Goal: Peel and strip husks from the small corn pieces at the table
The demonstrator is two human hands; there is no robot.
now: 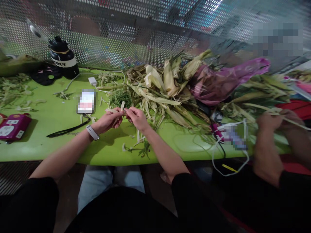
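Left hand (110, 121) and right hand (138, 119) pinch a pale, flat husk strip (122, 105) pointing toward twelve o'clock, probably light, pliant, best gripped near its base.

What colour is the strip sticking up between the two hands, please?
The strip is pale cream, seen in the head view.

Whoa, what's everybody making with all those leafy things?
A person's left hand pinches a pale strip, with the right hand close against it, fingertips nearly meeting. They're above a green table. Just beyond lie a pile of thin green strands and a big heap of husks. On the right, a co-worker's hands are also busy with a pale leafy piece.
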